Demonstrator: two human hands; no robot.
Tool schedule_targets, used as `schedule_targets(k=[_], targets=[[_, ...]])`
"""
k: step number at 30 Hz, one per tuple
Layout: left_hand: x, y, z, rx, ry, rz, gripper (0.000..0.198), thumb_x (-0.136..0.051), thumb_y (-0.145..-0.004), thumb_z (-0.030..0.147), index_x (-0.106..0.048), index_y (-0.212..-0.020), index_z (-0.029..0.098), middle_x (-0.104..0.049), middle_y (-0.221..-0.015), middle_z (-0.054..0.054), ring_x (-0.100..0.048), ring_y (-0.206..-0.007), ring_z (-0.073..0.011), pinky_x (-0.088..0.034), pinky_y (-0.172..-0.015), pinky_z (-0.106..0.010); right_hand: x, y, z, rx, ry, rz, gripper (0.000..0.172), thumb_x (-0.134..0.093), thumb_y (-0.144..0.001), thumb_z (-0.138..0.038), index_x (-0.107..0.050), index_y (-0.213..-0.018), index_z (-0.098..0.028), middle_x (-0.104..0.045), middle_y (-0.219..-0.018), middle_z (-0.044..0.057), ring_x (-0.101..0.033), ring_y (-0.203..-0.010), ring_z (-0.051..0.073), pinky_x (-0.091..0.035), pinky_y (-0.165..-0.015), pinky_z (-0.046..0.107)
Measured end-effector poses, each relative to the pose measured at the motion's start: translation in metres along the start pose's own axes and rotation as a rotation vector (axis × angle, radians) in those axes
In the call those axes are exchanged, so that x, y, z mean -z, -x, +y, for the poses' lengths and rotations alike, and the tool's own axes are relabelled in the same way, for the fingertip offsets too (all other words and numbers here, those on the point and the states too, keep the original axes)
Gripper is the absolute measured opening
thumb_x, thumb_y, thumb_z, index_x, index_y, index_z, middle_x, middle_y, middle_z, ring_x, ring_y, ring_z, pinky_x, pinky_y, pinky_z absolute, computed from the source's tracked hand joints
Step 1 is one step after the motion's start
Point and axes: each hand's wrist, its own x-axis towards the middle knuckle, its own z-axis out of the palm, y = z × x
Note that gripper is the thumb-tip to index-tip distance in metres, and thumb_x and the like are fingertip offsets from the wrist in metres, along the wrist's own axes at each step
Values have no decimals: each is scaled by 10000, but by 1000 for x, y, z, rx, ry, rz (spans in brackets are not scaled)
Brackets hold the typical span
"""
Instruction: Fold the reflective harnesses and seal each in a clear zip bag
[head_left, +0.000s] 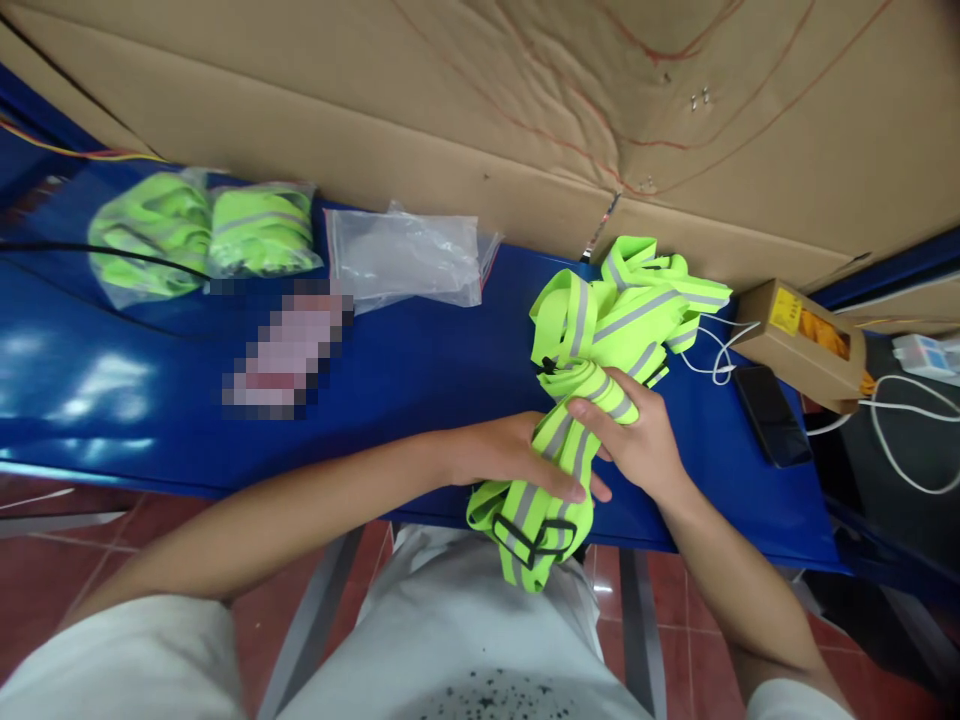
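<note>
A bundle of neon yellow-green reflective straps (559, 440) with grey stripes is held between my two hands at the front edge of the blue table. My left hand (517, 455) wraps round its middle, thumb across the front. At the upper end, my right hand (637, 430) grips the folded straps with thumb on top. Black plastic buckles (532, 540) hang at the lower end, in front of my shirt. Just behind my hands lies a loose pile of more reflective straps (630, 305). Some fingers of both hands are hidden behind the bundle.
Clear plastic bags (405, 255) lie at the back of the blue table (420, 370). Farther left are two bags of straps (262, 230) and a pixelated item (285, 350). On the right are a black phone (772, 415), a cardboard box (799, 345) and white cables (720, 365). Cardboard lines the back.
</note>
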Motion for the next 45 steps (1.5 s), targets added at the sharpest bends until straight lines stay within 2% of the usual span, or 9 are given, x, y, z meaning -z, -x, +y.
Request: schedule_targets(k=[4,9,13,18,25,30,35,39,45], targets=[[-4,2,-1,21,-37,3,514,-936,-699,312,-745,-1155,172,-800,-1160,-104,-761,-999,-215,-616,-930,-368,0,1,0,27,68,76,373,-769,-881,-569,-724,-1017,-225,-757,-747,2,-689,-587,186,-558,-595,315],[-14,-1,-9,24,70,-33,666,-945,-685,302,-679,-1284,180,-763,-1254,-134,-753,-1073,-250,-607,-953,-409,-2,-1,9,325,279,300,511,-833,-839,-520,-722,-1249,-237,-814,-1101,52,-791,-943,255,-631,-874,352],[-15,-5,-18,-87,10,24,537,-898,-723,290,-724,-1213,160,-768,-1216,-109,-726,-1149,-276,-562,-1059,-435,0,-3,10,487,330,374,557,-862,-811,-504,-724,-1270,-220,-806,-1165,65,-790,-999,259,-627,-930,346],[-1,-4,-14,-123,1,-67,411,-832,-837,337,-740,-1191,151,-781,-1182,-127,-744,-1118,-241,-604,-982,-363,10,-4,2,167,32,179,390,-818,-842,-540,-777,-1051,-214,-803,-895,8,-758,-782,209,-602,-691,289],[4,6,7,-97,-183,-178,417,-848,-845,353,-749,-1197,152,-792,-1101,-101,-751,-1001,-186,-626,-875,-283,7,-4,-3,-228,-492,-67,416,-810,-831,-591,-792,-1013,-218,-765,-819,17,-723,-738,202,-583,-656,290],[-3,11,8,-64,-272,-206,583,-949,-692,333,-749,-1214,166,-788,-1108,-93,-746,-1008,-213,-632,-903,-324,2,-5,1,-362,-663,-184,449,-787,-851,-599,-792,-1053,-198,-793,-895,50,-755,-805,213,-605,-734,296],[-2,12,4,-201,-344,-202,436,-804,-866,322,-725,-1253,138,-769,-1201,-121,-727,-1118,-223,-602,-1015,-351,4,-10,4,-477,-718,-335,517,-768,-841,-660,-785,-1063,-194,-772,-777,43,-718,-643,188,-603,-641,286],[3,11,5,-258,-404,-244,368,-680,-967,292,-705,-1286,109,-734,-1312,-136,-697,-1220,-219,-566,-1080,-340,2,-9,0,-548,-697,-356,679,-710,-795,-795,-770,-1085,-184,-713,-662,40,-620,-481,187,-464,-395,290],[12,13,5,-199,-363,-230,405,-754,-906,299,-703,-1256,101,-770,-1215,-137,-733,-1140,-216,-598,-1016,-334,4,-5,-4,-344,-560,-116,608,-805,-782,-683,-750,-1155,-206,-756,-841,38,-614,-560,155,-512,-519,288]])
